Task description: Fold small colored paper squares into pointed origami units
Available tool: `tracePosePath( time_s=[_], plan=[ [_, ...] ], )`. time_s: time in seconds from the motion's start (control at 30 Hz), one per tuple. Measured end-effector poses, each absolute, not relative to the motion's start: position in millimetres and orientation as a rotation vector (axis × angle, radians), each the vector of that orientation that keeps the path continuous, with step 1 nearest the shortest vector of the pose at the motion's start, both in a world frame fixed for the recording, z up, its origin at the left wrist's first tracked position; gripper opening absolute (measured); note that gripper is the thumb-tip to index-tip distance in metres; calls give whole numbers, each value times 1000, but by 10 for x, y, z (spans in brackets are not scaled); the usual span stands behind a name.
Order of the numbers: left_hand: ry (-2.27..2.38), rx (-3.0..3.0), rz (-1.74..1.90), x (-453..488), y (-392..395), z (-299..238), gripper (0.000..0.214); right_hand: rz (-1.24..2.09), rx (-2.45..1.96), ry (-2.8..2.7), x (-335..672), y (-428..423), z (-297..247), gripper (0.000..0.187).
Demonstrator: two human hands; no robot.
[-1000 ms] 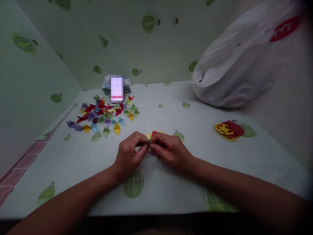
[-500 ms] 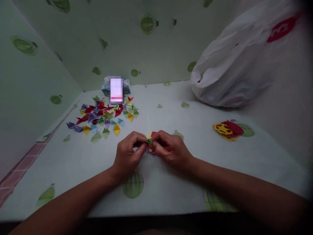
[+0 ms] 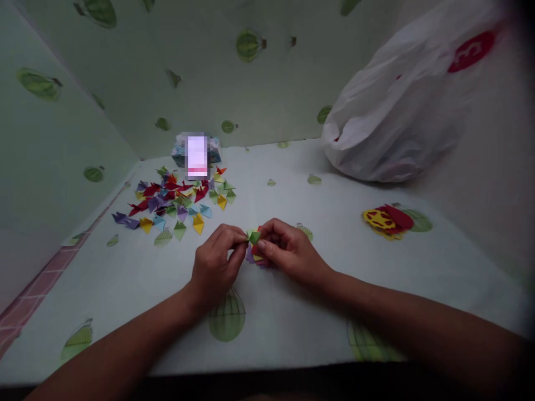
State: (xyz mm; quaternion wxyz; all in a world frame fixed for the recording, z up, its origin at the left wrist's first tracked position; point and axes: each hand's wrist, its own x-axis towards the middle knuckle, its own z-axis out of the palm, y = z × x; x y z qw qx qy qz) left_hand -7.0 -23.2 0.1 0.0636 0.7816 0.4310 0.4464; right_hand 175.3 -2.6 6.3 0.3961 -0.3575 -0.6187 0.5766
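Note:
A small green folded-paper piece (image 3: 253, 236) is pinched between my two hands near the middle of the table. My left hand (image 3: 217, 260) closes thumb and forefinger on its left side. On its right side, my right hand (image 3: 288, 250) grips with thumb and curled fingers. Right beneath lie coloured paper squares (image 3: 252, 256) in purple, yellow and red, partly hidden by my hands. To the left spreads a pile of folded paper pieces (image 3: 183, 214) in red, purple, green, blue and yellow, several with pointed tips.
At the back left, a bright phone screen (image 3: 197, 156), pixelated, leans by a patterned box (image 3: 214, 150). A white plastic bag (image 3: 376, 139) bulges at the back right. Yellow and red cut-out shapes (image 3: 380, 219) lie on the right of the balloon-print table covering (image 3: 292, 323).
The green paper piece now shows more of its face between my fingers. My right thumb has shifted slightly left and up, and the whole view has moved a little.

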Motion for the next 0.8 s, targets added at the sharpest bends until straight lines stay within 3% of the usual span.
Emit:
tracePosePath(
  time_s=[0.3, 0.67, 0.8],
  plan=[
    [1220, 2511, 1281, -62, -247, 22, 16, 1206, -1047, -1659, 1764, -8, 116, 21],
    [1102, 2410, 1351, -89, -229, 7, 17, 1482, -1075, -1456, 1760, 26, 171, 14],
    [1160, 1980, 1306, -78, -239, -23, 11, 1624, -1084, -1500, 1772, 8, 223, 13]
  ],
)
